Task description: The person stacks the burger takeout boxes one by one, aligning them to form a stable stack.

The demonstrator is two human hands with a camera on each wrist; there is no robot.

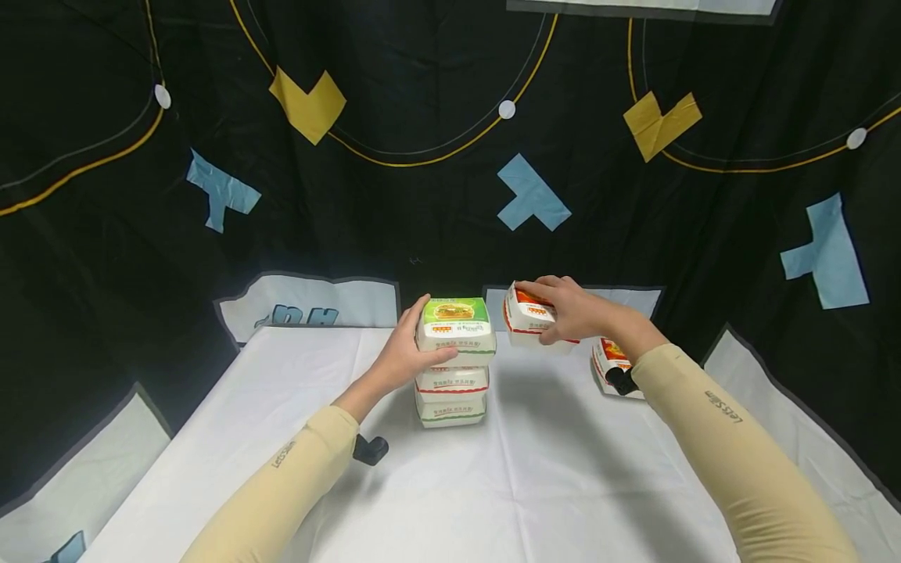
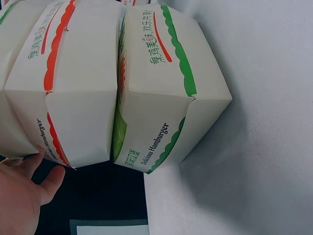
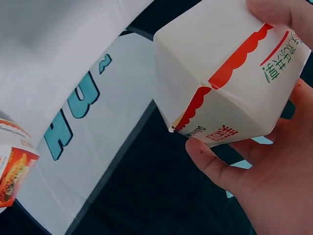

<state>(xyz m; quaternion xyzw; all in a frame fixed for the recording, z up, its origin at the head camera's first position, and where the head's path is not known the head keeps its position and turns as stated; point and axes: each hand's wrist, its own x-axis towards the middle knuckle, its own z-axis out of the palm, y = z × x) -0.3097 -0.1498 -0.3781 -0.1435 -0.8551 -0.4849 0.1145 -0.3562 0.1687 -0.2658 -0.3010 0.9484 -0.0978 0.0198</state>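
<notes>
Here, the left hand (image 1: 403, 350) grips the green-topped white cardboard box (image 1: 461, 335) crowning a three-box stack (image 1: 452, 413). Just right of that, apart and about level, a red-topped white cardboard box (image 1: 526, 322) is pinched by the right hand (image 1: 579, 309)

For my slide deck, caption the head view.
Left hand on a stack of three boxes, right hand holding another box aloft.
</notes>
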